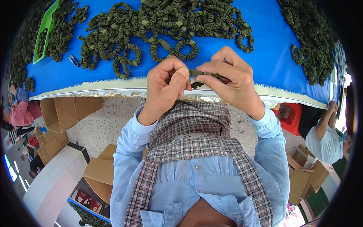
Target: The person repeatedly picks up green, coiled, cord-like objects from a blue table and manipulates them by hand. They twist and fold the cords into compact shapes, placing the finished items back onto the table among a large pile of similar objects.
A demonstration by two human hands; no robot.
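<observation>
Between my two hands, just above the table's near edge, is a dark olive-green gathered fabric scrunchie (pixel 195 72). My left hand (pixel 165 87) is closed, its thumb and fingers pinching one end of the fabric. The thumb and fingers of my right hand (pixel 235 78) grip the other end, so a short flat stretch shows between them. Below it hangs a dark ruffled part; the rest is hidden by my fingers. Just beyond my hands lies a large heap of similar scrunchies (pixel 166 22), with several loose rings along its near side.
A blue cloth (pixel 270 56) covers the table. More scrunchies are piled at right (pixel 312 41) and left (pixel 62 32), beside a green tray (pixel 36 55). Small thread snips (pixel 74 59) lie at left. Cardboard boxes (pixel 72 111), a red stool (pixel 290 119) and other people surround me.
</observation>
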